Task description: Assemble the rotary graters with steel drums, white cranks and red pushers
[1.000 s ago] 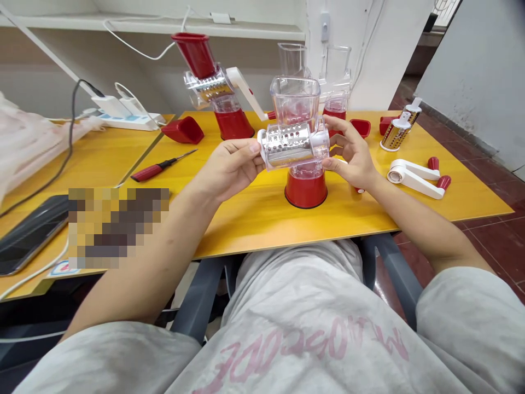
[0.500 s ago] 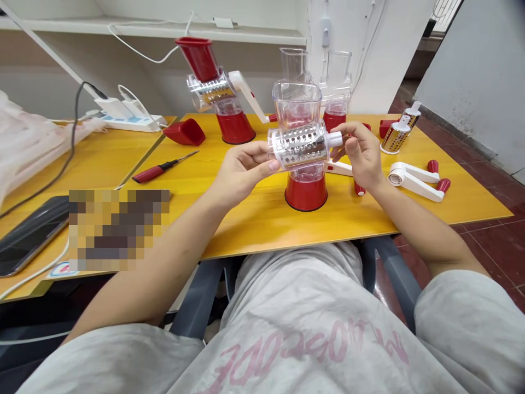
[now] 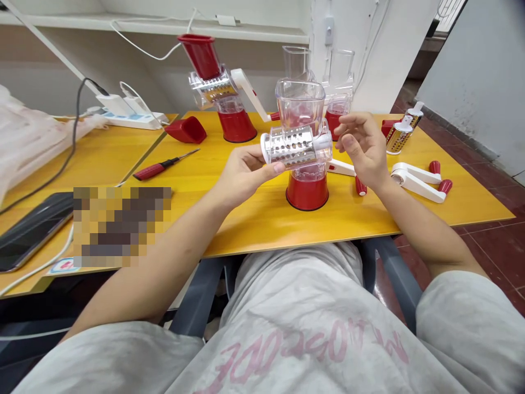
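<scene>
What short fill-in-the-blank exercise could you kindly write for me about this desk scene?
The hand nearer the screwdriver is the ____ one.
The front grater has a base coloured ____.
The metal wall of its drum is dotted with ____.
The paired cranks beside the right hand have red knobs, but their arms are ____.

Missing words: left; red; holes; white.

Bare tabletop [image 3: 197,178] leaves passage between the left hand [image 3: 246,172] and the screwdriver [image 3: 164,165]. Just below the right hand [image 3: 365,149], a red-knobbed crank [image 3: 343,167] obstructs the tabletop.
</scene>
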{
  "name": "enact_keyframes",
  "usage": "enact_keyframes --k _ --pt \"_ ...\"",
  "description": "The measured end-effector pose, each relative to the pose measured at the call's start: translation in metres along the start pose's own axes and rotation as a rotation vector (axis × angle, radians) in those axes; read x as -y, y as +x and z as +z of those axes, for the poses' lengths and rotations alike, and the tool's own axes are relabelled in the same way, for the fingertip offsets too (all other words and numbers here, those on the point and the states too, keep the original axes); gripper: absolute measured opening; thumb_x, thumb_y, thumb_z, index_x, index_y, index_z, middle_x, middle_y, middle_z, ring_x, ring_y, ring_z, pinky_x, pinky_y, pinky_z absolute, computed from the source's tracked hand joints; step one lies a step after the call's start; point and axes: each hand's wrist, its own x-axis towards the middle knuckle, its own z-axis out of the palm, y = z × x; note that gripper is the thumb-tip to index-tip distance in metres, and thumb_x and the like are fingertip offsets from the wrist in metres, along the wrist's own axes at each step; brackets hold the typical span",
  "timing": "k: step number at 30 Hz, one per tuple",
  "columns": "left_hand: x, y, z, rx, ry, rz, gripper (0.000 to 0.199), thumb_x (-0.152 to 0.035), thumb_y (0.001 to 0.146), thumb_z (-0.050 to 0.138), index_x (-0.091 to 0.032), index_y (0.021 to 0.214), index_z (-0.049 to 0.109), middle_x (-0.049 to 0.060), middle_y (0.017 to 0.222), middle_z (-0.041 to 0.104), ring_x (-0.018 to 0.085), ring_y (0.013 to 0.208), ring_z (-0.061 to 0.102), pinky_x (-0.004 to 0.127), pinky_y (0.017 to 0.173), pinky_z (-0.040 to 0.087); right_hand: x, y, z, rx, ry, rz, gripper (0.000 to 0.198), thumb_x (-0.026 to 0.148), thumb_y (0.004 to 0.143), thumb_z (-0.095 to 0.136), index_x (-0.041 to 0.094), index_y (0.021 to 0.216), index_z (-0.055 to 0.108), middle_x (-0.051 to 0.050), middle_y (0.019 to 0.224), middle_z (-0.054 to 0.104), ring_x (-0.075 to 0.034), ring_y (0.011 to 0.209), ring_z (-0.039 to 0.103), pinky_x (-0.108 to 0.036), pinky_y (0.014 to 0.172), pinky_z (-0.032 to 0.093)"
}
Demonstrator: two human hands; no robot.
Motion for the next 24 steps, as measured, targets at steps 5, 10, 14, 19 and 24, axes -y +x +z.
enact_keyframes --k 5,10,14,19,24 --pt "0.009 0.002 0.0 -0.043 -0.07 -0.005 0.067 -0.091 0.094 0.108 -0.026 0.089 0.095 0.01 0.102 0.096 0.038 0.115 0.096 0.053 0.114 0.079 0.014 -0.003 0.011 0.042 -0.003 0.089 0.074 0.101 0.113 0.083 0.031 0.136 0.084 -0.005 0.114 0.083 -0.023 0.097 0.084 -0.038 0.085 0.077" --pt "0.01 0.007 0.001 -0.067 -0.172 -0.025 0.066 -0.089 0.094 0.106 -0.026 0.082 0.09 0.009 0.086 0.087 0.037 0.111 0.094 0.046 0.101 0.077 0.019 -0.002 0.019 0.026 0.055 0.137 0.077 0.104 0.108 0.087 0.031 0.132 0.082 -0.005 0.115 0.082 -0.023 0.098 0.083 -0.037 0.077 0.077" --pt "0.005 0.009 0.003 -0.039 -0.181 -0.041 0.075 -0.097 0.084 0.11 -0.025 0.083 0.089 0.011 0.088 0.087 0.04 0.118 0.094 0.048 0.106 0.077 0.015 -0.004 0.02 0.011 0.096 0.156 0.075 0.103 0.107 0.088 0.032 0.13 0.082 -0.004 0.11 0.081 -0.021 0.085 0.081 -0.035 0.066 0.075" --pt "-0.001 0.01 0.013 -0.036 -0.18 -0.057 0.08 -0.102 0.079 0.109 -0.026 0.08 0.088 0.013 0.097 0.092 0.046 0.137 0.092 0.057 0.121 0.077 0.021 -0.002 0.017 -0.008 0.074 0.161 0.075 0.103 0.107 0.088 0.031 0.125 0.083 -0.003 0.102 0.078 -0.022 0.084 0.082 -0.037 0.07 0.077" --pt "-0.003 0.009 0.016 -0.133 -0.136 -0.025 0.067 -0.092 0.09 0.109 -0.027 0.088 0.094 0.01 0.105 0.097 0.04 0.128 0.094 0.053 0.12 0.077 0.022 0.003 0.005 0.009 0.05 0.135 0.069 0.097 0.107 0.093 0.032 0.127 0.084 -0.005 0.108 0.078 -0.027 0.099 0.086 -0.047 0.09 0.083"
